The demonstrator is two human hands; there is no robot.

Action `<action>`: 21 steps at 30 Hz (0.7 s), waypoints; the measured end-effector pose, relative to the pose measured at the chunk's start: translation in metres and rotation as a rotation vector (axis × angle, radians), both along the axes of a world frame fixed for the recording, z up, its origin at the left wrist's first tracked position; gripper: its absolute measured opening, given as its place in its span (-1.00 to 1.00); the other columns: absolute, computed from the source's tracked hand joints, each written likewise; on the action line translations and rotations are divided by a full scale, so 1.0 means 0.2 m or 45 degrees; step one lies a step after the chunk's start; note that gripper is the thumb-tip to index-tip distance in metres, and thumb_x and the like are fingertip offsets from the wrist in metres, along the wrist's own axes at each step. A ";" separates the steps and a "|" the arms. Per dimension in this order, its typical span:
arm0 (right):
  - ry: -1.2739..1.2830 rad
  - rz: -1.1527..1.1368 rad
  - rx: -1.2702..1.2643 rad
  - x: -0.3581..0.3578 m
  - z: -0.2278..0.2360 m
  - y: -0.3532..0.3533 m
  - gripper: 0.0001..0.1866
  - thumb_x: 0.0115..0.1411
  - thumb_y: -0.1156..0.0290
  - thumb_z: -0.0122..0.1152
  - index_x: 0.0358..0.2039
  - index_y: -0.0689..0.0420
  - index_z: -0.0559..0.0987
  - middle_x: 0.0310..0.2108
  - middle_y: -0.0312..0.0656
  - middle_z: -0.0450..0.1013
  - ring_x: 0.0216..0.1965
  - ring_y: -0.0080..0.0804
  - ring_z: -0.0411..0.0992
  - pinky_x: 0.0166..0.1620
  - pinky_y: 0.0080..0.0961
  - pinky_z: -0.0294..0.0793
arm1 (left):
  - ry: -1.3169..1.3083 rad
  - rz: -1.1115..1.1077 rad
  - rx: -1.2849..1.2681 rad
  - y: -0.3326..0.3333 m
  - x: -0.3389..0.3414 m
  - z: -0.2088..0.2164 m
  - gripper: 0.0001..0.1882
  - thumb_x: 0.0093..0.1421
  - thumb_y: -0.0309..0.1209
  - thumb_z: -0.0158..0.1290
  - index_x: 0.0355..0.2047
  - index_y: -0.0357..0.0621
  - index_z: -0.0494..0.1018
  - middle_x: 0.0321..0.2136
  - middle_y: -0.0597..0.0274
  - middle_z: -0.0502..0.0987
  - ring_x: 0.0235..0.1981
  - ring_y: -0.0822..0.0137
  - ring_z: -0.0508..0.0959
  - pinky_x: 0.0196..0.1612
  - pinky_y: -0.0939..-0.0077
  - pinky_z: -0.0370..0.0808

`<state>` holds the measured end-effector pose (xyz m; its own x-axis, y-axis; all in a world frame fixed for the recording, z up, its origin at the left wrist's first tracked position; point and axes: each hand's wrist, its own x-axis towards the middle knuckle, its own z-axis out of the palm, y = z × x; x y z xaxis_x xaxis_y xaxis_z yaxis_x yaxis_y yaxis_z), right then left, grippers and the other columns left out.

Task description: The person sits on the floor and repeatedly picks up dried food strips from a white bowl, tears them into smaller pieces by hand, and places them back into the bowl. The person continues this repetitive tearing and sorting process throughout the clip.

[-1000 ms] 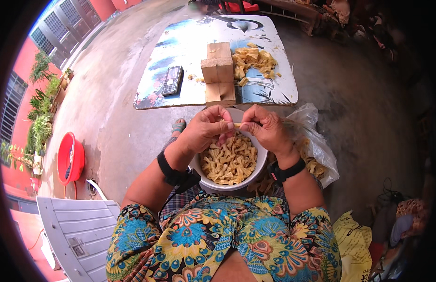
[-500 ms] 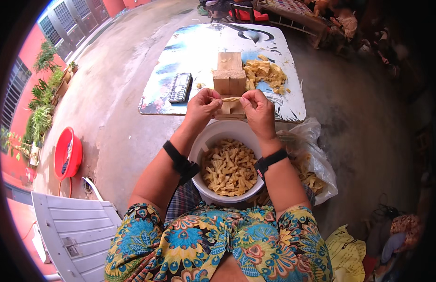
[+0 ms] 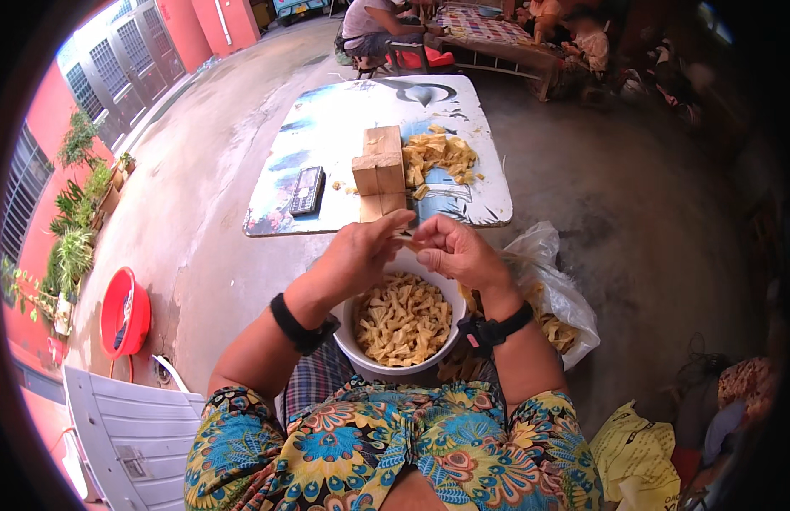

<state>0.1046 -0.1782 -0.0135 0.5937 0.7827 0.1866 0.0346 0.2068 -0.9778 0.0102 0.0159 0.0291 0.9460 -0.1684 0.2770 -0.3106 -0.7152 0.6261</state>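
Note:
My left hand (image 3: 357, 253) and my right hand (image 3: 463, 253) meet just above the far rim of a white tub (image 3: 341, 335). Between their fingertips is a pale yellow strip (image 3: 405, 245), which looks like tofu skin; fingers hide most of it. Both hands are closed on it. Many small knotted yellow pieces (image 3: 405, 324) fill the tub in front of my lap. Beyond my hands, a wooden block stand (image 3: 380, 175) sits at the table's near side, its lower part partly covered by my fingers. A heap of loose yellow strips (image 3: 439, 156) lies to its right.
The white painted table (image 3: 327, 119) holds a dark keypad phone (image 3: 306, 191). A clear plastic bag (image 3: 574, 294) of yellow pieces stands right of the tub. At left are a red basin (image 3: 138, 319) and a white slatted panel (image 3: 148, 426). Other people sit around a far table (image 3: 489, 28).
The strip was stretched level between both fingertips; now my hands are turned inward and lower around it, mostly covering it. The view has tilted up, showing more of the people at the back.

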 end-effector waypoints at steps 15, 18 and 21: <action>-1.204 -0.433 0.195 -0.19 0.15 -0.03 -0.73 0.08 0.69 0.15 -0.19 0.15 0.55 -0.39 -0.12 0.51 -0.39 -0.32 0.51 -0.35 -0.53 0.49 | 0.371 -0.046 -0.989 -0.14 -0.14 0.00 -0.34 0.13 -0.70 -0.26 0.28 -0.07 0.12 -0.59 0.27 0.41 -0.70 0.50 0.41 -0.61 0.66 0.36; -1.273 -0.464 0.202 -0.16 0.07 0.02 -0.70 0.00 0.69 0.15 -0.23 0.10 0.58 -0.37 -0.07 0.50 -0.32 -0.10 0.51 -0.30 -0.34 0.50 | 0.567 -0.241 -1.566 -0.15 -0.11 -0.02 -0.36 0.22 -0.59 -0.22 0.33 -0.07 0.00 -0.29 0.15 0.51 -0.67 0.46 0.43 -0.61 0.63 0.38; -1.198 -0.474 0.283 -0.12 -0.04 0.07 -0.81 0.05 0.63 0.17 -0.32 0.10 0.58 -0.41 -0.14 0.47 -0.38 -0.20 0.49 -0.31 -0.39 0.49 | 0.568 -0.251 -1.862 -0.13 -0.06 -0.07 -0.45 0.23 -0.56 -0.17 0.26 -0.20 0.13 -0.04 0.00 0.46 -0.65 0.44 0.46 -0.59 0.60 0.40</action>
